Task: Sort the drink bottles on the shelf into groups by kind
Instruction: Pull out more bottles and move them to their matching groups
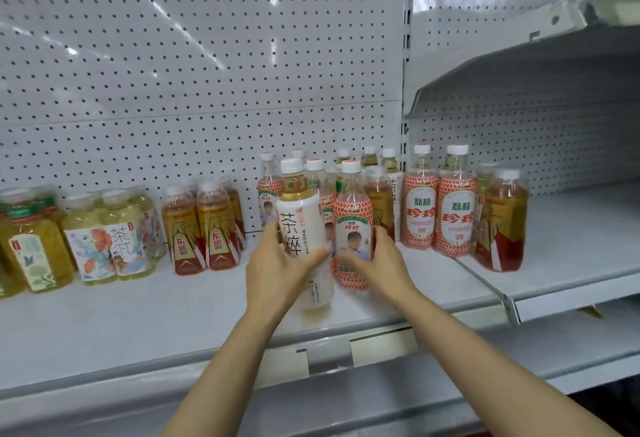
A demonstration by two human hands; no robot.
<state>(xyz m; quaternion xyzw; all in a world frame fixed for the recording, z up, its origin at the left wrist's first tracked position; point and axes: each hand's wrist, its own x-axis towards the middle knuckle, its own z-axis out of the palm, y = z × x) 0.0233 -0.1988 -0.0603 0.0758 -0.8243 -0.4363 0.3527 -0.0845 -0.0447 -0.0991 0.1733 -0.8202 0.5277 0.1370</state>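
The left hand [277, 263] grips a white-labelled tea bottle [303, 228] at the shelf [173, 315] front; the right hand [377, 260] clasps a red lychee bottle [353, 225] beside it — crowded neighbours behind could topple if either swings wide.

Pegboard back panel [194, 66]: white, perforated, upright.
Upright post [406, 55]: at the panel's right edge.
Upper shelf [540, 69]: grey, right of the post.
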